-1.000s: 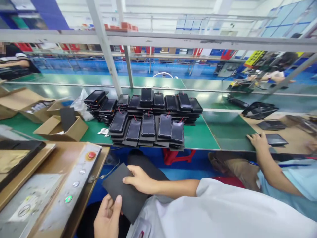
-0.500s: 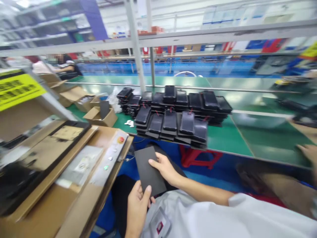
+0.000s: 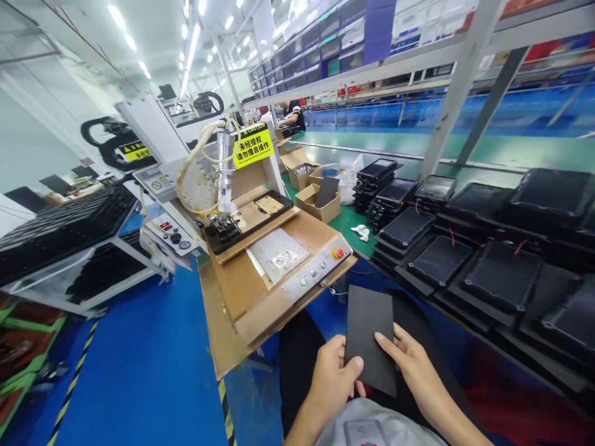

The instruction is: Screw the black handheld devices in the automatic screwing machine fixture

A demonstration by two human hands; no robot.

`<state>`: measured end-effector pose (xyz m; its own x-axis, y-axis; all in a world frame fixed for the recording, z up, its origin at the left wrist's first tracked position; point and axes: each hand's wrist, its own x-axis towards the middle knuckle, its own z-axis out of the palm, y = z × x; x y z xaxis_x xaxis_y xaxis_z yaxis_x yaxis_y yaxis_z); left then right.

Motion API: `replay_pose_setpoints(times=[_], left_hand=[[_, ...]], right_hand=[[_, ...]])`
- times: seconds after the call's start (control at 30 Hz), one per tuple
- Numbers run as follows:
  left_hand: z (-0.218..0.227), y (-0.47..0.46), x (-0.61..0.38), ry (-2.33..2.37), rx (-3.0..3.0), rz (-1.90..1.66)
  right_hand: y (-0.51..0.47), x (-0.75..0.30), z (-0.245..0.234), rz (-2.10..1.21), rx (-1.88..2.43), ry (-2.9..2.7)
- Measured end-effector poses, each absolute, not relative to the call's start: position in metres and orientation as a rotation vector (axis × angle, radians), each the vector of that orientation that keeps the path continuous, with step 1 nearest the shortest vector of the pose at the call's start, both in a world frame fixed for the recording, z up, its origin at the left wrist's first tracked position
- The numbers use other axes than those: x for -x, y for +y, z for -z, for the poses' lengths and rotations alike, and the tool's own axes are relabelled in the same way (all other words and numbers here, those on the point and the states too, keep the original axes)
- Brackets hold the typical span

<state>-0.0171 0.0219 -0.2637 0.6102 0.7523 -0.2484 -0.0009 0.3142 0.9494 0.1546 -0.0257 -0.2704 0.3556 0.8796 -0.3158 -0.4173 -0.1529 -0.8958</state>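
Gripping the black sheet [image 3: 369, 331] above the lap, the left hand [image 3: 331, 385] pinches its lower left edge with the thumb on top, while the right hand [image 3: 415, 365] clasps its right edge with curled fingers, near the wooden machine table [image 3: 242, 291] and the stacked black devices [image 3: 441, 260].

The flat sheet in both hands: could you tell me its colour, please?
The sheet is plain matte black, seen best in the head view.

Your left hand [image 3: 332, 378] and right hand [image 3: 411, 362] share one black sheet [image 3: 369, 337]; beyond them, two cardboard boxes [image 3: 318, 204], one yellow sign [image 3: 253, 145].
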Motion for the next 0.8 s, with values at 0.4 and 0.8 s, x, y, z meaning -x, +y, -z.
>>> replay_pose_setpoints(times=[0.4, 0.8], left_hand=[[0.263, 0.037, 0.009, 0.741, -1.206, -0.523], [0.274, 0.064, -0.037, 0.728, -1.314, -0.450]], right_hand=[[-0.026, -0.163, 0.271, -1.164, 1.213, -0.459], [-0.030, -0.238, 0.237, -0.672, 1.034, -0.358]])
